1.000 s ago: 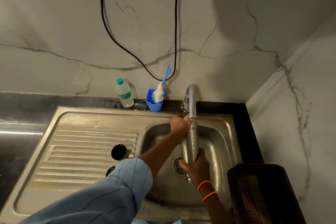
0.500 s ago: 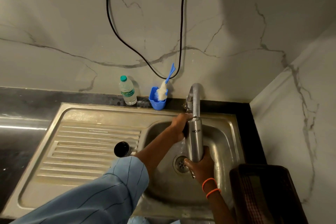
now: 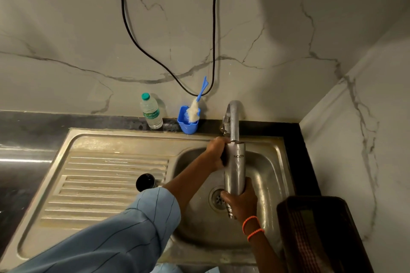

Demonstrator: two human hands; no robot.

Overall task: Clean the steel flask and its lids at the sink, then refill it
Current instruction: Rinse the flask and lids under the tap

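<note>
Right hand (image 3: 240, 200) wraps neck end of tall brushed-steel flask (image 3: 235, 170), fingers curled round it, holding it over steel sink basin (image 3: 268, 175), likely so runoff drains. Left hand (image 3: 216, 153), at 11 o'clock of flask, grips its far end just under curved chrome tap (image 3: 233, 119), probably steadying. Black round lid (image 3: 145, 182) rests on ribbed drainboard, 9 o'clock. Farther: blue brush cup (image 3: 187, 122), clear water bottle (image 3: 150, 112) on counter.
</note>
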